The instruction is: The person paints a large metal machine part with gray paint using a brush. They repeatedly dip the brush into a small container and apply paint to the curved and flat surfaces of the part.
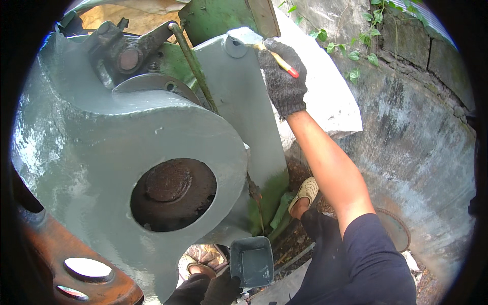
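Note:
My right hand (285, 81), in a dark knitted glove, is closed round a paintbrush (280, 63) with a yellow, red-tipped handle. The brush points left, its bristle end at the rounded upper end of a grey-painted metal plate (244, 96), by a round pin or hole. Low in the view, my gloved left hand (222, 288) grips the left side of a small square container (235, 256) holding grey paint. Left of both hands spreads a large grey-painted machine casing (101, 152), glossy in places, with a round opening showing a dark, rusty hub (170, 183).
A rusty linkage (129, 58) and a thin rod (193, 66) rise behind the casing. An orange-brown metal part with holes (84, 249) is at lower left. White sheeting (330, 101) lies beyond my right arm, before a stained concrete wall (417, 137) with vines. My feet wear beige clogs (305, 194).

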A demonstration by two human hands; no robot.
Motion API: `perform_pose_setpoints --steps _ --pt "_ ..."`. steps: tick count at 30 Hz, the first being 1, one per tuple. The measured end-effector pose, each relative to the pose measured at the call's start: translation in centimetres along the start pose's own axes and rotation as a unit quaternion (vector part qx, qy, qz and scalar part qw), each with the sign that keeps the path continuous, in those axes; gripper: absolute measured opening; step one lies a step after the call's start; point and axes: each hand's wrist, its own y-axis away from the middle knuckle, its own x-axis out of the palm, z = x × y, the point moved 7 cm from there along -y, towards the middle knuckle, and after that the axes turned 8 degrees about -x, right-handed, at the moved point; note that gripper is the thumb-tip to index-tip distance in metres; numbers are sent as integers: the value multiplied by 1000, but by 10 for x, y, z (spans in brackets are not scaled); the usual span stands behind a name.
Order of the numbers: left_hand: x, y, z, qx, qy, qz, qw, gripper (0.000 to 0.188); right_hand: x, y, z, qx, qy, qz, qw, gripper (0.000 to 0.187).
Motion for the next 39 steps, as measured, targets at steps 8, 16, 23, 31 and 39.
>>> perform_pose_setpoints --steps 8,16,23,31,39 --pt "1 -2 3 -8 13 0 1000 30 -25 38 -39 20 -40 1 999 27" --pt "-3 -2 4 -7 16 -2 1000 29 -1 -1 -12 -54 2 41 998 27" --pt "-6 3 5 -12 14 1 1000 28 -13 43 3 -35 34 109 993 25" --pt "-28 -3 14 -17 8 -7 1000 27 0 7 9 -54 10 63 997 29" --pt "8 11 -2 -57 17 -31 998 31 -12 41 11 -58 66 114 990 29"
